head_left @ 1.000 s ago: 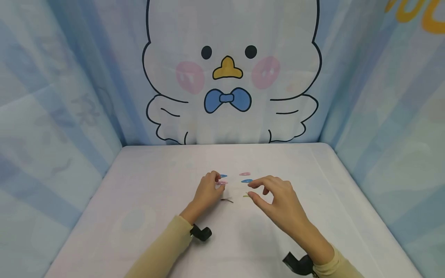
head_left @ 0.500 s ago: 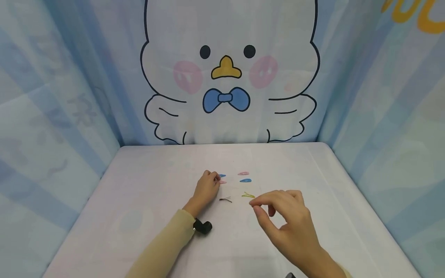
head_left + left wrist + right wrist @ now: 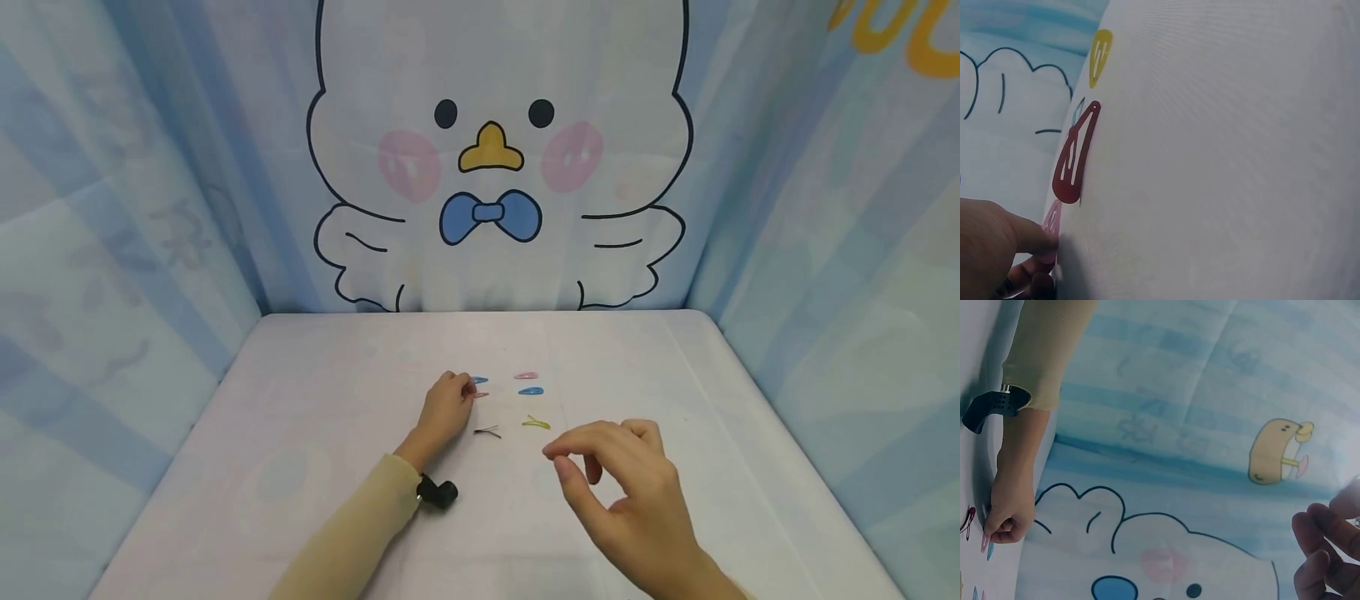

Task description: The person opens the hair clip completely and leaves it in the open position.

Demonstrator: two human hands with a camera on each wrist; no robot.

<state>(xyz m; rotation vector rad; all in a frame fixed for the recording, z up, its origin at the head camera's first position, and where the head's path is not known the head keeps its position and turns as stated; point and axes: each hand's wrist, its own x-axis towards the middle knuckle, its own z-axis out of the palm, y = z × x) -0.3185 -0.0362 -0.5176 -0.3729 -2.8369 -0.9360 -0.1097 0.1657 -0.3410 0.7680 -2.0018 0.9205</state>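
Observation:
My left hand (image 3: 444, 410) pinches one end of a pink snap hair clip (image 3: 1052, 217) lying on the table, its fingertips covering part of it. Just beyond those fingers a blue hair clip (image 3: 480, 380) shows. Nearer to me lies a dark red hair clip (image 3: 1071, 169), its parts sprung apart. My right hand (image 3: 630, 492) is raised over the table with loosely bent fingers, thumb and forefinger close together, and nothing visible between them. A yellow hair clip (image 3: 536, 422) lies just past its fingertips.
Farther back on the right are another blue hair clip (image 3: 531, 391) and another pink hair clip (image 3: 527, 375). The pale table (image 3: 300, 517) ends at a printed curtain (image 3: 487, 267), and more curtain hangs along both sides.
My right hand has drawn back toward me from the yellow hair clip, uncovering it. My left fingers have closed in on the near pink hair clip.

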